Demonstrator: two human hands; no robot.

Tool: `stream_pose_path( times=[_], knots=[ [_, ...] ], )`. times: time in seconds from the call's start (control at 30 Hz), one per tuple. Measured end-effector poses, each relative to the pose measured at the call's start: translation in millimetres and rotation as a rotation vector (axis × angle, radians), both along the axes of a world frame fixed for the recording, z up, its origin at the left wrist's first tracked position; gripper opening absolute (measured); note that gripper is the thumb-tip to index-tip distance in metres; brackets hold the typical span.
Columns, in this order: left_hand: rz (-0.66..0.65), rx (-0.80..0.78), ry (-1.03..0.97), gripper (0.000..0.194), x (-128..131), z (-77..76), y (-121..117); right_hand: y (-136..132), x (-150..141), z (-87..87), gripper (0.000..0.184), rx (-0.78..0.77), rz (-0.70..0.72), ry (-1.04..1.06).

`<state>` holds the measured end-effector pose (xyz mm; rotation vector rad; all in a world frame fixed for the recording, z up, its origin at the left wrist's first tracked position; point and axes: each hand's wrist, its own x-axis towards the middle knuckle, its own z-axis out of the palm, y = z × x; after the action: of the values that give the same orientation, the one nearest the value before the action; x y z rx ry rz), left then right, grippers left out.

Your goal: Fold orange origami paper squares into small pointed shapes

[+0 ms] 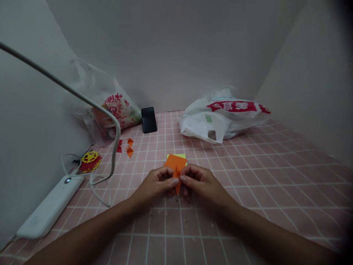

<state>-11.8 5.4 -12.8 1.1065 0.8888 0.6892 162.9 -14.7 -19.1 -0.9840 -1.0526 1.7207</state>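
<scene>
Between my two hands is a small folded piece of orange paper [178,187], with a narrow point at its lower end. My left hand [161,180] pinches its left side between thumb and fingers. From the right, my right hand [196,180] pinches the same piece, thumb tip close to the left thumb. Just beyond the fingers lies a flat orange paper sheet [174,161] on top of a yellow sheet [180,156]. Farther off to the left sit two orange folded paper birds [129,151] and a red folded paper piece [119,146].
A white power bank [51,208] lies at the left with a pale cable [115,147] arching across the view. Near it are yellow and red gear-shaped pieces [89,157]. A black phone [149,120] and two plastic bags, left [121,110] and right [201,119], line the back wall.
</scene>
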Motion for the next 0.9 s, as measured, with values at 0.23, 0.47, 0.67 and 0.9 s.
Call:
stream_pose_path(
  times=[0.23, 0.47, 0.67, 0.9],
  knots=[
    [-0.026, 0.104, 0.187, 0.024, 1.5, 5.1, -0.3, 1.5, 0.6, -3.9, 0.028, -0.012, 0.018, -0.044],
    [-0.048, 0.212, 0.338, 0.015, 2.8, 6.8, -3.7, 0.3, -1.3, 1.7, 0.029, -0.023, 0.000, -0.040],
    [-0.032, 0.298, 0.435, 0.011, 4.1, 10.1, -8.4, 0.9, 0.5, 4.7, 0.020, 0.071, -0.016, -0.177],
    [-0.112, 0.431, 0.536, 0.007, 3.9, 10.2, -9.1, -1.2, -0.2, 7.0, 0.011, 0.115, -0.063, -0.303]
  ],
)
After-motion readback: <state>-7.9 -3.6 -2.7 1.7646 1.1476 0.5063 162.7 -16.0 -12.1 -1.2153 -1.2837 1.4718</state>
